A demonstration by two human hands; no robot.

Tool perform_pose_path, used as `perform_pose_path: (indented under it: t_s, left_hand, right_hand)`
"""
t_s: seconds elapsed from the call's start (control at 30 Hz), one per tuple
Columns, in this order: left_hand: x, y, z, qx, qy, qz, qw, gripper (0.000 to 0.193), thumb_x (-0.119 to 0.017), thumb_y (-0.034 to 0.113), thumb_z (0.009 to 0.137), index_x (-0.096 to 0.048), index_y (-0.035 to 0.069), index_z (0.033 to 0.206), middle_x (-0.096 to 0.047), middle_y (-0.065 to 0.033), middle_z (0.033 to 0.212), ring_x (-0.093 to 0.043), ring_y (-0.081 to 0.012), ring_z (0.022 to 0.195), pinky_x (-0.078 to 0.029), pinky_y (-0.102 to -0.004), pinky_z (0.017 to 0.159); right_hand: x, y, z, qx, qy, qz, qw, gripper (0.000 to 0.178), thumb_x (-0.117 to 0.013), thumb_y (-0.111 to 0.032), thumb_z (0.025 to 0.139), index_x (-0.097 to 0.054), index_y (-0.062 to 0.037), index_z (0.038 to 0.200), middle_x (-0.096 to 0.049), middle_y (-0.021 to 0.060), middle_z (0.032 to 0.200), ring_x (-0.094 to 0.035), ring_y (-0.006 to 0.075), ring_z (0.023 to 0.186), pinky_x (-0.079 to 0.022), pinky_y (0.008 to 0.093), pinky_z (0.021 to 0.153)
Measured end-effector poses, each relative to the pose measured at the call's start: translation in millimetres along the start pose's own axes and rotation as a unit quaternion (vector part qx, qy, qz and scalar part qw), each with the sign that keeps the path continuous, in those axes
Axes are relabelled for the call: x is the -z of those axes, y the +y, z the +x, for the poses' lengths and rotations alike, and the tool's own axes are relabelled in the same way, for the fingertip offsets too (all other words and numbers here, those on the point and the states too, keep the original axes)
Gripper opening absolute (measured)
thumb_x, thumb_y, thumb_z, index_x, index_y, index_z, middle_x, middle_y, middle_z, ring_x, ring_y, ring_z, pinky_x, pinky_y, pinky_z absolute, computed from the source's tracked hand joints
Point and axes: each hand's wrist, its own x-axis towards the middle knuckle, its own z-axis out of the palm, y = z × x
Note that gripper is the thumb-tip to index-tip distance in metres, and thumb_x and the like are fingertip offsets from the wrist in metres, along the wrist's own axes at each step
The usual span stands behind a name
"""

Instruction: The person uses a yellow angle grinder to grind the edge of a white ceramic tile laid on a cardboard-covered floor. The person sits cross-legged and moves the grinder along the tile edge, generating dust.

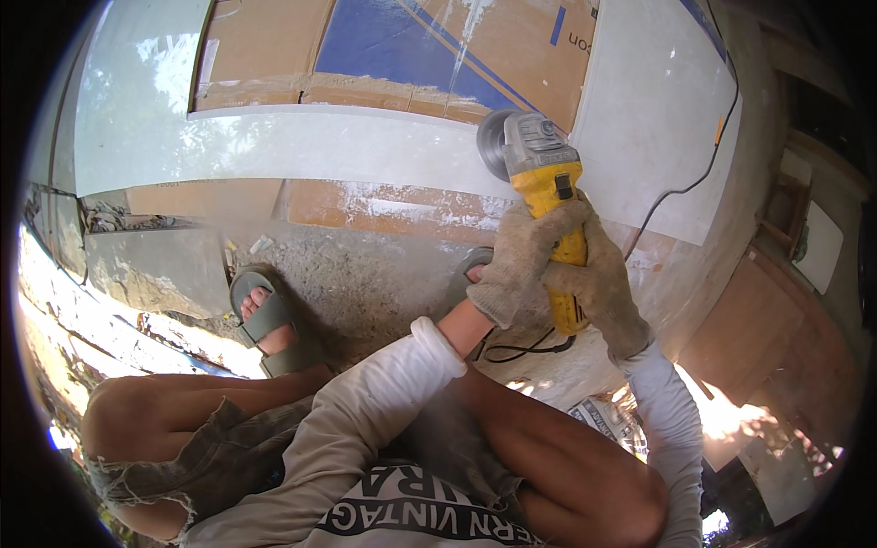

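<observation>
Both of my hands, in dusty tan work gloves, are closed round a yellow angle grinder point(554, 187) with a grey metal head. My left hand point(523, 251) wraps the front of the body, just behind the head. My right hand point(598, 279) grips the body from the right side, farther back. The grey disc point(494, 146) stands at the left of the head, by the inner edge of a white sheet panel point(384, 144). From here I cannot tell whether it touches the panel. A black cord point(525, 350) runs from the grinder's rear end.
Brown and blue cardboard point(393, 68) shows inside the panel's rectangular opening. Another cardboard strip point(384, 205) lies along the near edge. A black cable point(681, 191) crosses the panel's right side. My sandalled foot point(260, 306) rests on rough concrete. Brown boards point(744, 320) stand at right.
</observation>
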Motion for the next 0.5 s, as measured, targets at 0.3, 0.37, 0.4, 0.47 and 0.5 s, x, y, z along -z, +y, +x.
perform_pose_path:
  t_s: [0.3,0.37,0.4,0.47,0.5]
  left_hand:
    - [1.0,-1.8,2.4,0.031,-0.006,-0.004,0.999,0.033,-0.077,0.022,0.099,-0.067,0.003,0.124,-0.074,-0.0081,0.109,-0.073,-0.0195,0.100,-0.060,-0.0351,0.087]
    - [0.4,-1.9,3.3,0.039,-0.002,-0.006,0.999,0.033,-0.077,0.022,0.099,-0.067,0.003,0.124,-0.074,-0.0081,0.109,-0.073,-0.0196,0.100,-0.060,-0.0352,0.087]
    - [-0.6,-2.3,3.2,0.025,-0.004,-0.005,1.000,0.035,-0.077,0.024,0.099,-0.066,0.002,0.124,-0.073,-0.0094,0.109,-0.074,-0.0196,0.098,-0.061,-0.0344,0.086]
    - [-2.6,-3.2,2.5,0.011,0.001,0.000,1.000,0.040,-0.077,0.027,0.098,-0.065,-0.002,0.123,-0.073,-0.0118,0.107,-0.074,-0.0197,0.094,-0.062,-0.0328,0.083]
    - [-3.1,-3.3,2.2,0.012,-0.002,-0.002,1.000,0.040,-0.077,0.027,0.098,-0.064,-0.002,0.123,-0.072,-0.0117,0.107,-0.074,-0.0195,0.094,-0.062,-0.0327,0.083]
  right_hand:
    - [3.3,3.3,1.5,0.002,0.000,-0.019,1.000,0.100,-0.081,-0.015,0.083,-0.029,0.0010,0.167,-0.061,0.0135,0.139,-0.063,0.0237,0.128,-0.051,0.0376,0.109]
    - [3.0,4.1,1.5,0.006,0.003,-0.011,1.000,0.100,-0.082,-0.015,0.082,-0.030,0.0003,0.166,-0.061,0.0132,0.139,-0.062,0.0237,0.128,-0.051,0.0376,0.108]
    - [3.0,4.2,1.5,0.008,0.005,-0.009,1.000,0.100,-0.082,-0.016,0.082,-0.030,-0.0001,0.166,-0.061,0.0131,0.139,-0.062,0.0236,0.128,-0.051,0.0376,0.108]
    - [3.8,3.9,1.2,0.011,0.004,-0.011,1.000,0.099,-0.082,-0.016,0.082,-0.031,-0.0008,0.165,-0.061,0.0127,0.140,-0.062,0.0236,0.128,-0.051,0.0376,0.108]
    - [4.4,3.7,1.0,0.013,0.003,-0.012,1.000,0.098,-0.082,-0.016,0.082,-0.032,-0.0011,0.165,-0.061,0.0126,0.140,-0.062,0.0235,0.127,-0.051,0.0375,0.108]
